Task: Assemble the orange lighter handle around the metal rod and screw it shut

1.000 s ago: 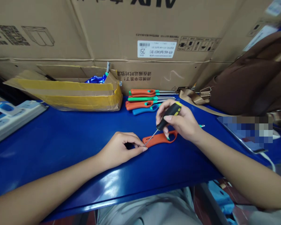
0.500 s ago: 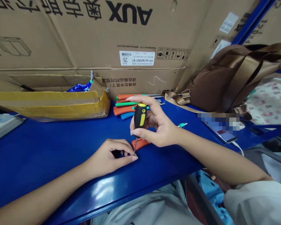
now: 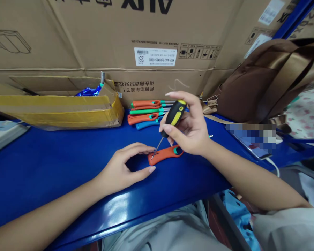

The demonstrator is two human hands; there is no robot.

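My right hand (image 3: 191,130) grips a small screwdriver with a black and yellow handle (image 3: 174,116), tilted so its thin tip touches the left end of an orange lighter-shaped tool (image 3: 163,155) lying on the blue table (image 3: 54,160). My left hand (image 3: 125,167) rests on the table just left of that orange tool, thumb and fingers curved apart around its end, holding nothing.
A row of orange, green and blue tools (image 3: 146,111) lies at the back against big cardboard cartons (image 3: 107,38). An open yellow-taped box (image 3: 57,108) is at back left, a brown bag (image 3: 264,80) at right, a phone (image 3: 251,139) beside it.
The screwdriver went from upright to tilted, its tip staying at the orange tool's end. My left hand's fingers have opened from a pinch. The view shifted slightly.
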